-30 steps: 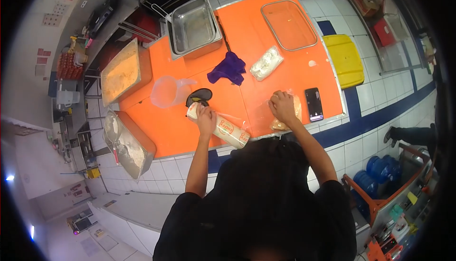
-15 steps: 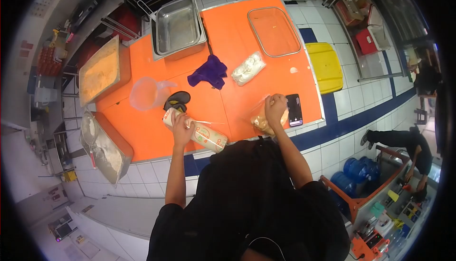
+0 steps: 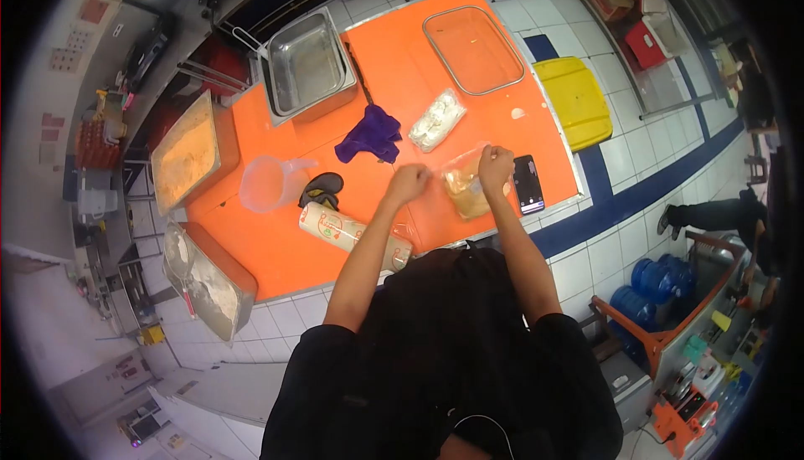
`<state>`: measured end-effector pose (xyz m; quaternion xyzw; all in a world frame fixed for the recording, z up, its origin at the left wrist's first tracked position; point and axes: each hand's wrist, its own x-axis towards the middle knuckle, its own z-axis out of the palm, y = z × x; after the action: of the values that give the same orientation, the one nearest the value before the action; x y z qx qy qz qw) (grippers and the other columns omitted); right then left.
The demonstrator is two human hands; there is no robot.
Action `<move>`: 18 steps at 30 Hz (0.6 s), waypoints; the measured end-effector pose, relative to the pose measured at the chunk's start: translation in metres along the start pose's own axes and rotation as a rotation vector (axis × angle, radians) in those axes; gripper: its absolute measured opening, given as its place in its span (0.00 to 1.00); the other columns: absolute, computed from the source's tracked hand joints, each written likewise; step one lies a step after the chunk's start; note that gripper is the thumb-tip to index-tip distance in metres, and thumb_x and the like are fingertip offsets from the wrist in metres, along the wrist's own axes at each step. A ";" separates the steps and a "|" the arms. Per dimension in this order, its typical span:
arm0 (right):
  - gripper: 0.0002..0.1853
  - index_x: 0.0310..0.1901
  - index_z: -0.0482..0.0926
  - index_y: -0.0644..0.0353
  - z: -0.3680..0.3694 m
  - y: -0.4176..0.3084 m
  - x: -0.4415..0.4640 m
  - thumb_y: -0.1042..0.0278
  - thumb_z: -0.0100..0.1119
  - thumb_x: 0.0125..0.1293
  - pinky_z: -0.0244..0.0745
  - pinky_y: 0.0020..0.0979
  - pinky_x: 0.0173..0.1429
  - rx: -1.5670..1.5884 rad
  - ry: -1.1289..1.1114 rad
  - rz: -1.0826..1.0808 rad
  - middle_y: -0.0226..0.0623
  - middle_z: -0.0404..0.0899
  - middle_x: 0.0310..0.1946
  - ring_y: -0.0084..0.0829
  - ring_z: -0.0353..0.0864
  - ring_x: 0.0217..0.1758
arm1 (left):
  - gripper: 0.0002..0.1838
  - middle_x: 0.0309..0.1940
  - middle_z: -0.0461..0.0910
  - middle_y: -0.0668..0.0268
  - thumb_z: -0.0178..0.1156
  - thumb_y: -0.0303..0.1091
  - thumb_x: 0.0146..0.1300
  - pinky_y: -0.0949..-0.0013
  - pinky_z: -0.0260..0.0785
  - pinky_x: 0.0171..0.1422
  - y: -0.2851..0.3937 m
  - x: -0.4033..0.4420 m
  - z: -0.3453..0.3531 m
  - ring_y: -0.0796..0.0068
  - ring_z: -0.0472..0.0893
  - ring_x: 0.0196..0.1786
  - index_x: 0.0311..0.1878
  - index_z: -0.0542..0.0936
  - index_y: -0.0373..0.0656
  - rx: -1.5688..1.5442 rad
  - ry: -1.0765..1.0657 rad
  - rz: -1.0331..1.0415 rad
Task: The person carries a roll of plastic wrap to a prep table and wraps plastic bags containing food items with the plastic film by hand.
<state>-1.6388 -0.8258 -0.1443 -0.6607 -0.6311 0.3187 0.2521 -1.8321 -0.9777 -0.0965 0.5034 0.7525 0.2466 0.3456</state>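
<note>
A clear plastic bag (image 3: 466,194) with tan, flat food in it lies near the front right of the orange table. My right hand (image 3: 496,169) is closed in a pinch on its upper right edge. To the left of the bag, my left hand (image 3: 409,184) is closed above the table; clear plastic shows by its fingertips, but what they grip is not plain. A printed white roll (image 3: 332,226) lies partly under my left forearm, with clear film near its right end. Right of the bag sits a phone (image 3: 528,184) with its screen lit.
On the orange table (image 3: 377,41) are a white wrapped bundle (image 3: 437,120), a purple cloth (image 3: 369,134), a clear jug (image 3: 270,184), dark rounded items (image 3: 322,190), a steel pan (image 3: 308,66) and a wire-rimmed tray (image 3: 474,48). Tubs of crumbs (image 3: 191,154) and flour (image 3: 219,294) stand left.
My left hand has let go of the printed roll and moved right, near the bag. My right hand has shifted slightly up, and more of the bag shows. The view has tilted slightly.
</note>
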 end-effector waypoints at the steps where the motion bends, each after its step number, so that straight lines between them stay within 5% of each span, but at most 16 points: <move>1: 0.18 0.35 0.86 0.63 -0.003 0.002 0.005 0.54 0.62 0.69 0.75 0.50 0.54 0.005 -0.048 0.079 0.48 0.82 0.44 0.53 0.82 0.49 | 0.14 0.35 0.88 0.54 0.59 0.37 0.68 0.57 0.78 0.47 0.008 0.008 -0.013 0.56 0.88 0.40 0.44 0.87 0.37 0.001 -0.009 0.003; 4: 0.18 0.37 0.88 0.64 -0.020 -0.005 0.012 0.55 0.61 0.71 0.77 0.44 0.50 0.282 -0.105 0.155 0.47 0.86 0.38 0.46 0.86 0.43 | 0.13 0.36 0.88 0.53 0.60 0.37 0.67 0.59 0.77 0.48 0.030 0.032 -0.046 0.58 0.88 0.42 0.41 0.88 0.39 -0.076 0.037 -0.008; 7: 0.17 0.39 0.88 0.63 -0.032 0.005 0.024 0.56 0.60 0.73 0.77 0.39 0.49 0.306 -0.275 0.197 0.43 0.87 0.34 0.35 0.85 0.39 | 0.17 0.46 0.88 0.50 0.64 0.39 0.66 0.59 0.78 0.51 0.026 0.050 -0.042 0.56 0.88 0.45 0.51 0.86 0.39 -0.024 -0.065 0.029; 9: 0.16 0.40 0.87 0.62 -0.035 0.017 0.030 0.57 0.59 0.73 0.76 0.37 0.47 0.388 -0.333 0.142 0.40 0.85 0.32 0.33 0.83 0.38 | 0.35 0.60 0.82 0.48 0.70 0.43 0.64 0.59 0.80 0.50 0.020 0.057 -0.021 0.58 0.88 0.47 0.72 0.73 0.41 -0.225 0.013 0.152; 10: 0.16 0.41 0.87 0.62 -0.039 0.024 0.031 0.57 0.59 0.74 0.76 0.35 0.44 0.465 -0.399 0.089 0.37 0.84 0.30 0.30 0.81 0.36 | 0.35 0.60 0.82 0.48 0.70 0.43 0.64 0.59 0.80 0.50 0.023 0.057 -0.017 0.58 0.88 0.47 0.72 0.73 0.41 -0.237 0.009 0.153; 12: 0.15 0.43 0.86 0.61 -0.059 0.028 0.039 0.56 0.59 0.74 0.77 0.34 0.44 0.391 -0.528 0.156 0.34 0.82 0.31 0.28 0.79 0.37 | 0.50 0.71 0.73 0.55 0.73 0.43 0.64 0.62 0.80 0.51 0.040 0.060 -0.010 0.64 0.86 0.51 0.83 0.54 0.44 -0.528 -0.318 -0.109; 13: 0.15 0.44 0.84 0.60 -0.074 0.028 0.035 0.55 0.59 0.75 0.79 0.33 0.43 0.335 -0.662 0.238 0.31 0.80 0.32 0.26 0.78 0.37 | 0.53 0.54 0.82 0.60 0.74 0.45 0.64 0.62 0.80 0.48 0.041 0.061 -0.007 0.72 0.84 0.42 0.84 0.51 0.46 -0.575 -0.412 -0.217; 14: 0.15 0.44 0.84 0.60 -0.086 0.028 0.029 0.55 0.59 0.75 0.79 0.33 0.43 0.322 -0.653 0.255 0.31 0.80 0.32 0.26 0.78 0.37 | 0.53 0.54 0.82 0.60 0.74 0.45 0.64 0.62 0.80 0.48 0.042 0.063 -0.004 0.72 0.84 0.42 0.84 0.51 0.46 -0.587 -0.432 -0.219; 16: 0.15 0.46 0.80 0.59 -0.103 0.026 0.016 0.54 0.57 0.76 0.82 0.32 0.44 0.369 -0.792 0.364 0.28 0.77 0.35 0.25 0.77 0.39 | 0.51 0.37 0.79 0.70 0.73 0.44 0.65 0.66 0.79 0.45 0.038 0.070 0.001 0.81 0.77 0.33 0.84 0.53 0.47 -0.678 -0.526 -0.352; 17: 0.15 0.47 0.77 0.58 -0.110 0.026 0.012 0.53 0.55 0.77 0.85 0.37 0.48 0.360 -0.858 0.312 0.28 0.76 0.38 0.25 0.79 0.41 | 0.38 0.28 0.74 0.77 0.71 0.44 0.67 0.71 0.75 0.40 0.037 0.072 0.006 0.83 0.71 0.29 0.78 0.68 0.48 -0.632 -0.600 -0.401; 18: 0.15 0.47 0.77 0.58 -0.116 0.027 0.008 0.53 0.55 0.77 0.85 0.37 0.48 0.359 -0.857 0.318 0.28 0.76 0.38 0.25 0.79 0.41 | 0.38 0.28 0.74 0.77 0.71 0.44 0.67 0.71 0.75 0.40 0.034 0.077 0.011 0.83 0.71 0.29 0.78 0.68 0.48 -0.633 -0.606 -0.403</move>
<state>-1.5351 -0.8123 -0.0874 -0.5046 -0.5045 0.7000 0.0279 -1.8234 -0.8933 -0.0998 0.2667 0.5886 0.2341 0.7264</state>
